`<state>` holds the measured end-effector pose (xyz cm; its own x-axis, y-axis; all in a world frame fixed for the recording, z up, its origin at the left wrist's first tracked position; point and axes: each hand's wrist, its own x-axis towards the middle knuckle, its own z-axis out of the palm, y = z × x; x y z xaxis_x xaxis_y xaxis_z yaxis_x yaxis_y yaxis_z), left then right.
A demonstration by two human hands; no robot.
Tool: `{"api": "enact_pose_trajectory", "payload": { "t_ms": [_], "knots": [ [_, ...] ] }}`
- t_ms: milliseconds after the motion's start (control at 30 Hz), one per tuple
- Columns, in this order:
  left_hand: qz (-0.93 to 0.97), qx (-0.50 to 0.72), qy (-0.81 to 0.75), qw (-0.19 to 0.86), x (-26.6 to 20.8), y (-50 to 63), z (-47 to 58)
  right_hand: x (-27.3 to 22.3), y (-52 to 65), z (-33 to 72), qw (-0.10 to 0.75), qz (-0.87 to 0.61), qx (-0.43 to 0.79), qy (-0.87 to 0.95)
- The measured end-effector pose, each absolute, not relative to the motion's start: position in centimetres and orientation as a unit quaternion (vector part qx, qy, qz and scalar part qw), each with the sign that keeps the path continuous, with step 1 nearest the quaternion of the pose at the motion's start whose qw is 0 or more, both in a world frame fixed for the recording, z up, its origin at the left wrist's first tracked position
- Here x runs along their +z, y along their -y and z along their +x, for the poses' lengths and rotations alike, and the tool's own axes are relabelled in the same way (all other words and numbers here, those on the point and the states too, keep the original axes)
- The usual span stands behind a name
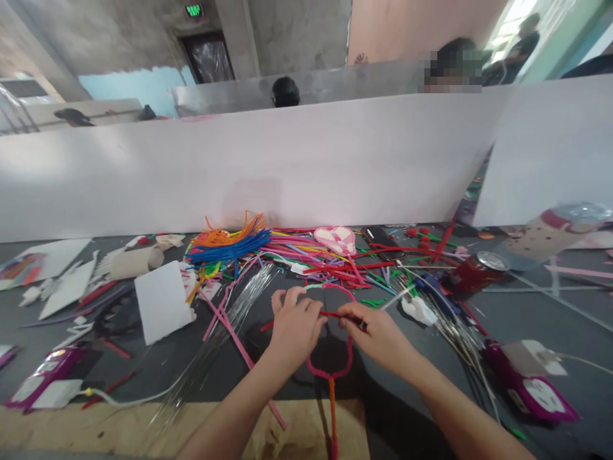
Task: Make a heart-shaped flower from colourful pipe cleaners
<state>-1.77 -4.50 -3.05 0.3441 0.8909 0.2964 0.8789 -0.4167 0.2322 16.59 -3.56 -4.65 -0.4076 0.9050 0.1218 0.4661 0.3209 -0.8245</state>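
Note:
Between my two hands runs a short red pipe cleaner (329, 314). My left hand (294, 322) grips it from the left with bent fingers, and a red end pokes out beyond the hand. My right hand (376, 329) pinches the other side between thumb and fingers. Under and around the hands lies a pink pipe cleaner outline (330, 375) with rounded curves, partly hidden by the left hand. An orange stem (332, 406) runs from its bottom toward me. Just beyond the hands is a pile of pink pipe cleaners (297, 246).
Orange and blue pipe cleaners (230, 246) are bundled at the back. Bare wires (244, 306) and a white card (163, 303) lie left. Right are a red can (479, 275), a plastic bottle (550, 233) and a purple packet (531, 383). A white partition (287, 166) stands behind.

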Motion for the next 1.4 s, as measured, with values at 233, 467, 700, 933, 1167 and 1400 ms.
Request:
{"api": "enact_pose_trajectory", "payload": {
  "t_ms": [233,467,700,933,1167,1400],
  "knots": [
    [0.817,0.197,-0.540,0.041,-4.7,4.1,-1.2,-3.5,2.9,17.8,0.276,-0.404,0.608,0.625],
    [0.813,0.207,-0.542,0.051,-4.5,4.3,-0.8,-3.1,1.9,17.8,0.312,-0.356,0.656,0.587],
    [0.812,0.207,-0.540,0.079,-4.3,4.6,-0.5,-2.6,1.6,16.7,0.345,-0.413,0.307,0.785],
    [0.783,0.246,-0.557,0.127,-3.9,5.0,-0.7,-2.8,-0.6,18.2,0.423,-0.444,0.270,0.742],
    [0.769,0.253,-0.562,0.169,-4.2,5.0,-0.9,-8.0,0.2,17.3,0.359,-0.345,0.667,0.554],
    [0.769,0.254,-0.568,0.146,-4.4,5.3,-0.3,-9.7,1.9,15.0,0.402,-0.301,0.782,0.369]
  ]
}}
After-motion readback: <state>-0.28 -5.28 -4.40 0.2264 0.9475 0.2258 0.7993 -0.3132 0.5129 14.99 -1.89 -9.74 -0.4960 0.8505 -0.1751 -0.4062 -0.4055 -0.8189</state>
